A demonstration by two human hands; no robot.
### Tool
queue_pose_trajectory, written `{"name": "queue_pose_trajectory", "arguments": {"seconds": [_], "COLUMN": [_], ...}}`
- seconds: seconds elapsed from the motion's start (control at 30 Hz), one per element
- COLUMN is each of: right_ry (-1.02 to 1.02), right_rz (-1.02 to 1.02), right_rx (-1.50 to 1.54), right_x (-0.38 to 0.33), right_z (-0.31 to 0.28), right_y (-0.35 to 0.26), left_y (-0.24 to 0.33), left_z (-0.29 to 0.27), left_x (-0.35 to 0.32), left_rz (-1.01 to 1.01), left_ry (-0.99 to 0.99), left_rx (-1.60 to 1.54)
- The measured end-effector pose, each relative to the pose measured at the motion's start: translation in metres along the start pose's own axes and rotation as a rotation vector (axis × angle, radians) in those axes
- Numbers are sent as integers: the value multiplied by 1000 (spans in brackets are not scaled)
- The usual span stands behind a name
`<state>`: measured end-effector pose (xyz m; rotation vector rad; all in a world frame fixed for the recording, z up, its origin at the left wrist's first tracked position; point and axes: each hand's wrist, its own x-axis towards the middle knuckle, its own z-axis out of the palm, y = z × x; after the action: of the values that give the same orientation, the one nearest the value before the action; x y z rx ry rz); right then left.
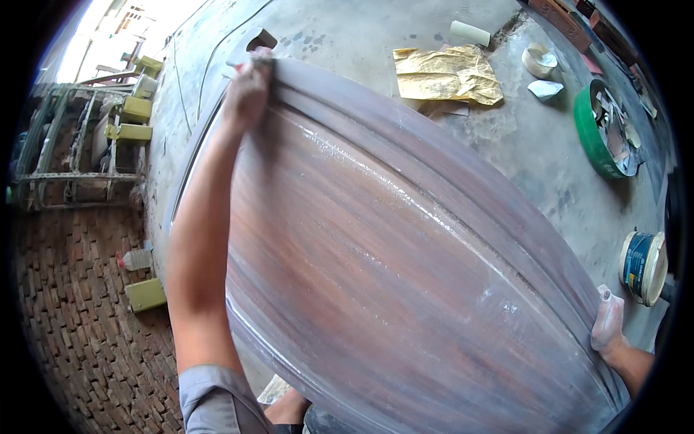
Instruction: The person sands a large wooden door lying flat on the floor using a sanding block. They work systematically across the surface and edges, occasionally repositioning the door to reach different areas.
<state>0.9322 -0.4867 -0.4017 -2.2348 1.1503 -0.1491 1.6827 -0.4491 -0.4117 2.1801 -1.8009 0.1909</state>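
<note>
Both hands' fingers (249,69) behind panel (405,267).

An open-air woodworking yard: dusty concrete floor (506,145), brick paving (79,318), paint tin (642,266), crumpled sandpaper sheet (447,74), stacked frames (72,152) far left.

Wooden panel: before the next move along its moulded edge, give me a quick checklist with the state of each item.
1. Left hand placed at the far end of the wooden panel, on its moulded edge: ok.
2. Right hand, dusty white, bearing on the near end of the same edge: ok.
3. Whether the left hand holds a pad or paper: cannot tell, the fingers hide it.
4. Panel face free of loose things: ok; only streaks and pale residue along the groove.
5. Floor things beyond the edge, crumpled yellow paper, green tub and paint can, apart from the panel: ok.
6. What supports the panel underneath: cannot tell.
</note>
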Motion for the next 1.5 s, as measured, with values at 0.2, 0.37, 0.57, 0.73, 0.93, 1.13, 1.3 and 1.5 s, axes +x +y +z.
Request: {"name": "queue_pose_trajectory", "arguments": {"seconds": [0.2,0.37,0.57,0.73,0.93,1.13,1.3,1.5], "right_ry": [-80,-40,-27,-53,-152,-30,-173,-11], "right_rz": [4,18,40,5,117,-13,135,-11], "right_rx": [-17,-77,-27,4,-101,-11,-215,-63], "right_x": [5,-2,1,7,-3,4,0,4], "right_z": [-10,-8,-8,-3,-18,4,-18,6], "right_y": [-5,4,0,-5,7,10,21,26], "left_y": [30,254,178,1,108,3,78,-7], "left_z": [-8,10,-40,-58,-24,-69,-34,-73], "left_x": [13,-94,-130,-109,-153,-129,-183,-169], "left_rz": [-152,261,88,-368,28,-395,-203,-334], "left_ry": [-43,-28,-5,63,154,29,41,-69], "left_rx": [10,-326,-322,-60,76,-123,-77,-121]}}
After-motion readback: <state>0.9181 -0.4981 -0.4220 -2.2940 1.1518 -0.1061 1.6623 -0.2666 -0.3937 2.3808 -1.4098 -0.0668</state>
